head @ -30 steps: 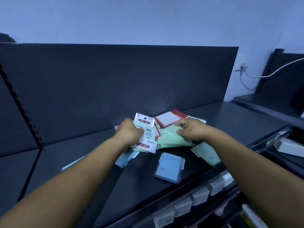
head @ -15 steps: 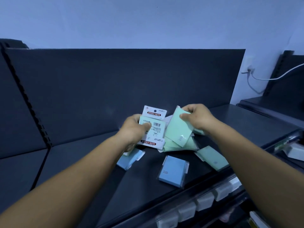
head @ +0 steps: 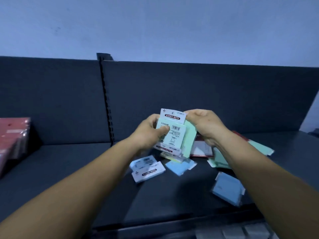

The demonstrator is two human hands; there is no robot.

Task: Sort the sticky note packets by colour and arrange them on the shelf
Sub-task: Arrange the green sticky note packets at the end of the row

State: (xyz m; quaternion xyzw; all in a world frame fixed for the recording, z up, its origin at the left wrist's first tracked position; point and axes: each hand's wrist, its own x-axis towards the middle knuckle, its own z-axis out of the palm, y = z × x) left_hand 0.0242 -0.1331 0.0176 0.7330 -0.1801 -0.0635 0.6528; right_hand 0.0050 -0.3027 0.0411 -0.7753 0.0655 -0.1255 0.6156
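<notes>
Both hands are up in front of the dark back panel [head: 189, 94], holding a small stack of green sticky note packets [head: 174, 133] above the shelf [head: 72, 166]. The front packet is pale mint with a white header card at the top; "STICKY NOTE" sits there in a dark oval, and a barcode and small print cover the face turned this way. A second white strip with the same label runs along its bottom edge. Behind it, a plainer green packet [head: 190, 135] pokes out to the right.

The stack stands nearly upright, long axis running top to bottom, header end up, leaning slightly to the right.

The left hand [head: 148, 133] grips the stack's left edge, thumb pressed across the printed face. The right hand [head: 203, 125] curls over the top right corner and pinches the packets there. The two hands are close together, with only the stack between them.

Below, loose packets lie scattered on the shelf: a light blue packet [head: 147, 169] printed side up, a second blue packet [head: 179, 165] just right of it, and another blue packet [head: 227, 190] nearer the front edge. A red-edged packet [head: 202, 149] and more green packets [head: 260, 145] lie under the right wrist. Far left, a stack of red packets [head: 12, 135] leans by the panel.
</notes>
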